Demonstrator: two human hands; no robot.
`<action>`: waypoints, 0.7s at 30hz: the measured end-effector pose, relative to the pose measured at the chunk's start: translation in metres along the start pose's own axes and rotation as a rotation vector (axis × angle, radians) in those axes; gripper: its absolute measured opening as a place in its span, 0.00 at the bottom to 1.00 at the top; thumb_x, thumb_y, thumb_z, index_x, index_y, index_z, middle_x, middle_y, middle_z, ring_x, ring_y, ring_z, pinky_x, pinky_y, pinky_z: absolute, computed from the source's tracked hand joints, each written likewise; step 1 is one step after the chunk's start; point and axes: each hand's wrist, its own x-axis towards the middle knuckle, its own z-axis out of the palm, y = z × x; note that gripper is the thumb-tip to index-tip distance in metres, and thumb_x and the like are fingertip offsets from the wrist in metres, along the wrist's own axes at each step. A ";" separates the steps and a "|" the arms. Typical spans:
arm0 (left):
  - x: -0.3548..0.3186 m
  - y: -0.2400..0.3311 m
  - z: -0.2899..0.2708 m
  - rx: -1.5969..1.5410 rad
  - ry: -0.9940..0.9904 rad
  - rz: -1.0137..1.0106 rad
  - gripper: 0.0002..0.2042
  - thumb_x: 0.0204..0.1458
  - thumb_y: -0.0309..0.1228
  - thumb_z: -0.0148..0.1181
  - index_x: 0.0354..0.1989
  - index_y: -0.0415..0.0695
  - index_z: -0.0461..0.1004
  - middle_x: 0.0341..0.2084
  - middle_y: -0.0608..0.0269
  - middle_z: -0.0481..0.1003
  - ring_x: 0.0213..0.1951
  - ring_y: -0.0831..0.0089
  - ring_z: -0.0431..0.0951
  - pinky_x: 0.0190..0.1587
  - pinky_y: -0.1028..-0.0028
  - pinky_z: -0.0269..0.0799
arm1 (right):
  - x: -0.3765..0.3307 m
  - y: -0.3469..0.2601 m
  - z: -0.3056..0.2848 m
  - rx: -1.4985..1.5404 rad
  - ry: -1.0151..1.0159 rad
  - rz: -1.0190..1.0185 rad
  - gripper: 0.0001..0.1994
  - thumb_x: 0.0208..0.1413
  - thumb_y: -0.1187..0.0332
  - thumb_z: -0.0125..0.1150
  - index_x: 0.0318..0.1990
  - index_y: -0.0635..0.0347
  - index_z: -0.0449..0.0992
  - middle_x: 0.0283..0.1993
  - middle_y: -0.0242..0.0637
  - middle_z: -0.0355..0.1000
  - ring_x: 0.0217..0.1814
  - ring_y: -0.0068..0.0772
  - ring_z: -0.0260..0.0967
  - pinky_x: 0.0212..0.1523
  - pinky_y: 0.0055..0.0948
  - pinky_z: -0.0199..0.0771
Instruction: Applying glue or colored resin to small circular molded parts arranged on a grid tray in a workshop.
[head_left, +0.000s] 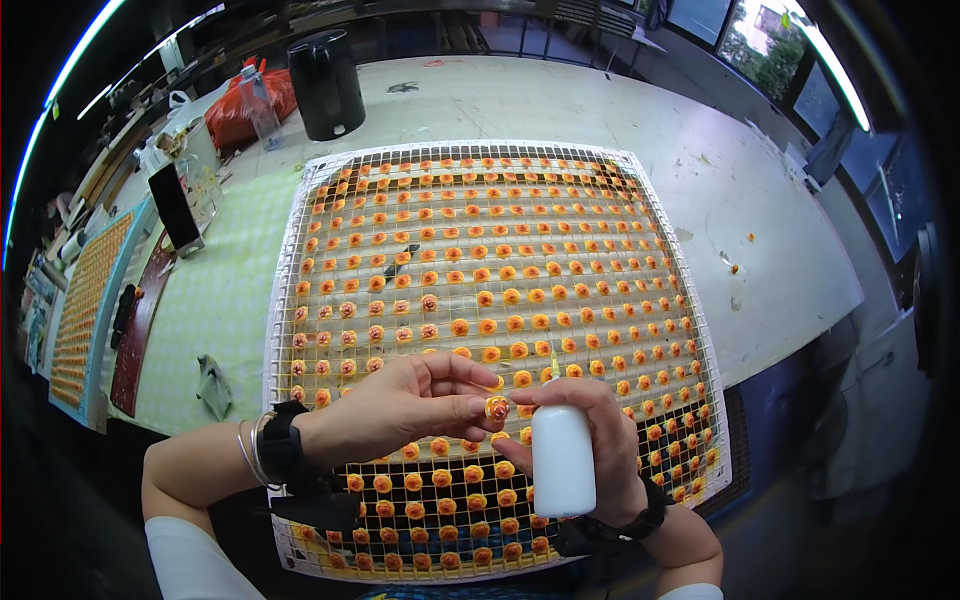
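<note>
My left hand (405,400) pinches a small yellow-orange artificial flower (497,408) with a reddish centre between thumb and fingers. Wrapped in my right hand (612,432) is a white squeeze bottle (563,460), upright, its thin needle tip (554,365) pointing up and away from me. The right fingertips come close to the flower; whether they touch it I cannot tell. Beneath both hands lies a white-framed mesh rack (283,290) holding rows of similar orange flowers (515,323). Some flowers at the left, such as this one (376,333), have pinker, glossier-looking centres.
A black cylindrical container (325,88), a red plastic bag (232,115) and a clear bottle (263,115) stand at the back left. A phone-like dark screen (176,208) is propped left of the rack. Farther left sits another flower-filled rack (95,300). A crumpled grey scrap (214,388) lies nearby.
</note>
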 end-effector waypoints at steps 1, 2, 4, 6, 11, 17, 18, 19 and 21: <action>-0.003 0.000 0.000 -0.007 -0.012 0.007 0.12 0.48 0.25 0.48 0.41 0.37 0.61 0.32 0.60 0.69 0.34 0.77 0.71 0.38 0.79 0.69 | 0.002 -0.002 0.003 -0.033 0.001 -0.011 0.21 0.31 0.72 0.67 0.36 0.58 0.66 0.34 0.35 0.68 0.33 0.29 0.67 0.30 0.24 0.70; -0.005 0.000 0.000 -0.015 -0.024 0.014 0.12 0.48 0.25 0.48 0.41 0.37 0.61 0.31 0.60 0.69 0.33 0.77 0.72 0.38 0.79 0.69 | 0.002 -0.003 0.006 -0.040 -0.008 -0.017 0.21 0.31 0.72 0.67 0.36 0.58 0.66 0.34 0.35 0.68 0.33 0.29 0.67 0.30 0.24 0.70; -0.009 -0.001 -0.005 -0.020 -0.038 0.026 0.13 0.48 0.26 0.48 0.42 0.36 0.60 0.32 0.59 0.69 0.33 0.76 0.72 0.38 0.79 0.69 | 0.001 -0.006 0.012 0.019 0.012 0.063 0.21 0.31 0.72 0.67 0.36 0.58 0.66 0.34 0.34 0.68 0.33 0.29 0.67 0.29 0.23 0.70; -0.013 -0.003 -0.008 -0.025 -0.054 0.035 0.15 0.48 0.27 0.49 0.43 0.35 0.59 0.32 0.58 0.68 0.33 0.75 0.72 0.38 0.80 0.69 | 0.003 -0.007 0.017 -0.001 0.004 0.039 0.21 0.30 0.72 0.67 0.36 0.58 0.66 0.33 0.34 0.68 0.32 0.28 0.67 0.29 0.23 0.69; -0.020 -0.006 -0.017 -0.058 -0.052 0.080 0.12 0.47 0.25 0.49 0.41 0.37 0.61 0.31 0.59 0.69 0.32 0.76 0.72 0.39 0.79 0.69 | 0.007 -0.013 0.026 -0.057 -0.019 0.025 0.20 0.30 0.72 0.67 0.35 0.58 0.65 0.33 0.33 0.68 0.31 0.27 0.67 0.29 0.23 0.68; -0.025 -0.007 -0.025 -0.096 -0.055 0.091 0.12 0.48 0.24 0.48 0.41 0.36 0.60 0.33 0.58 0.68 0.33 0.76 0.72 0.39 0.79 0.69 | 0.011 -0.013 0.038 -0.061 -0.026 0.034 0.19 0.31 0.73 0.67 0.34 0.58 0.65 0.31 0.32 0.69 0.31 0.28 0.66 0.29 0.23 0.67; -0.026 -0.006 -0.027 -0.102 -0.055 0.095 0.12 0.48 0.24 0.48 0.41 0.36 0.60 0.33 0.58 0.68 0.33 0.76 0.72 0.39 0.79 0.69 | 0.012 -0.013 0.040 -0.058 -0.023 0.027 0.19 0.31 0.73 0.66 0.34 0.58 0.65 0.31 0.32 0.69 0.32 0.28 0.66 0.29 0.23 0.67; -0.026 -0.005 -0.028 -0.100 -0.057 0.091 0.12 0.48 0.24 0.48 0.41 0.36 0.60 0.33 0.58 0.68 0.33 0.76 0.72 0.39 0.79 0.69 | 0.013 -0.013 0.041 -0.055 -0.021 0.020 0.19 0.31 0.73 0.66 0.34 0.58 0.65 0.31 0.32 0.69 0.32 0.28 0.66 0.29 0.23 0.67; -0.026 -0.006 -0.031 -0.104 -0.061 0.091 0.12 0.48 0.24 0.48 0.41 0.36 0.60 0.34 0.58 0.68 0.34 0.76 0.71 0.40 0.80 0.69 | 0.014 -0.013 0.045 -0.073 -0.030 0.017 0.19 0.31 0.73 0.66 0.34 0.58 0.65 0.31 0.32 0.69 0.31 0.28 0.67 0.29 0.23 0.67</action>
